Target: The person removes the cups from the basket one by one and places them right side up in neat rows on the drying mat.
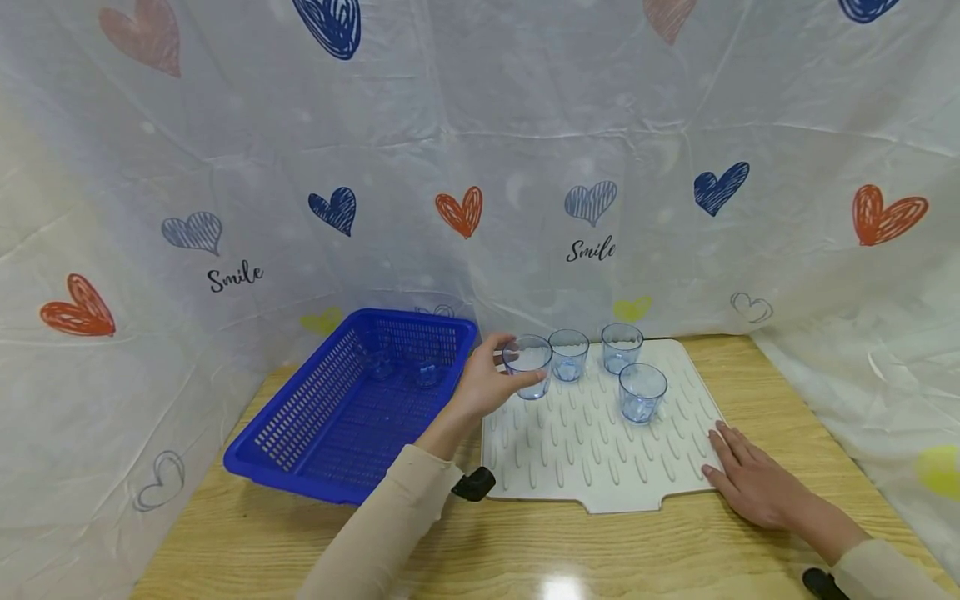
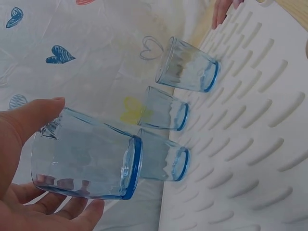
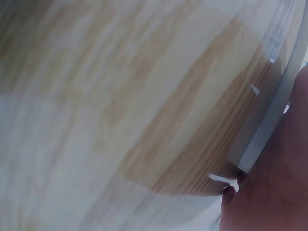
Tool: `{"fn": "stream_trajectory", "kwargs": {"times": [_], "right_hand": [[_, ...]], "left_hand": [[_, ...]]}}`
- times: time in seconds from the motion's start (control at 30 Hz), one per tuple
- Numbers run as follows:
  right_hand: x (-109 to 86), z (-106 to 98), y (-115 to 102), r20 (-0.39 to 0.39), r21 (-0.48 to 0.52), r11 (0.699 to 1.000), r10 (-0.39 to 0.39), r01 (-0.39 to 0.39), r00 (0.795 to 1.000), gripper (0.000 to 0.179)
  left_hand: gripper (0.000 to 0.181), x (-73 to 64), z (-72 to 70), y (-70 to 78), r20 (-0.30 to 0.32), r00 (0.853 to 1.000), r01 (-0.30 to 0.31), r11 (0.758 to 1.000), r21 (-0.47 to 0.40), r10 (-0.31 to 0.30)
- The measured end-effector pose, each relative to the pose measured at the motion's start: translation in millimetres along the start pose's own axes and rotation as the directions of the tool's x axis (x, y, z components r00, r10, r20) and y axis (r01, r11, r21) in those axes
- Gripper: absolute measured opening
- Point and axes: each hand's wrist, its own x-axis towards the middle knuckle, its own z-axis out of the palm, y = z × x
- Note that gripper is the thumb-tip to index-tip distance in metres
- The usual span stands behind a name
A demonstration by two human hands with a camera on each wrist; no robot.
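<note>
My left hand (image 1: pixel 491 379) grips a clear bluish glass (image 1: pixel 527 357), thumb on one side and fingers on the other. In the left wrist view this glass (image 2: pixel 86 159) is held clear of the white board, its base toward the board. Three more glasses stand upright on the white ridged drying board (image 1: pixel 540 458): one at the back (image 1: pixel 568 357), one back right (image 1: pixel 622 348), one nearer the front (image 1: pixel 642 393). The right hand (image 1: pixel 757 479) rests with extended fingers at the board's right edge; the right wrist view shows only part of that hand (image 3: pixel 279 178) beside the rim.
Left of the board stands a blue plastic basket (image 1: pixel 300 392) with a few glasses (image 1: pixel 381 362) at its far end. Both rest on a wooden table (image 1: pixel 525 542). A white cloth (image 1: pixel 420 92) printed with hearts hangs behind and at the sides.
</note>
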Motion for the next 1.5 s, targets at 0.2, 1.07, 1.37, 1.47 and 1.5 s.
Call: {"fn": "stream_trajectory", "kwargs": {"times": [0.2,1.07,1.37,1.47,1.5], "right_hand": [[-0.4,3.0,5.6,-0.011,0.025,1.000,-0.003,0.003,1.000,0.066],[2.8,3.6,12.2,0.066,0.048,0.998,0.045,-0.048,0.997,0.072],[2.5,4.0,12.0,0.020,0.031,0.999,0.019,-0.020,1.000,0.071],[2.6,4.3,12.2,0.049,0.032,0.998,0.044,-0.045,0.998,0.072],[2.3,3.9,11.7,0.056,0.037,0.998,0.051,-0.053,0.997,0.072]], "left_hand": [[0.079,2.7,10.4,-1.4,0.028,1.000,0.002,0.999,-0.035,-0.001],[0.081,16.5,63.5,-17.0,0.079,0.997,0.016,0.998,-0.067,-0.011],[0.080,18.6,76.1,-19.4,0.083,0.996,0.039,0.999,-0.034,-0.036],[0.081,19.3,79.6,-20.3,0.084,0.996,0.041,0.999,-0.027,-0.039],[0.082,19.7,80.9,-20.8,0.085,0.996,0.040,0.999,-0.027,-0.038]]}}
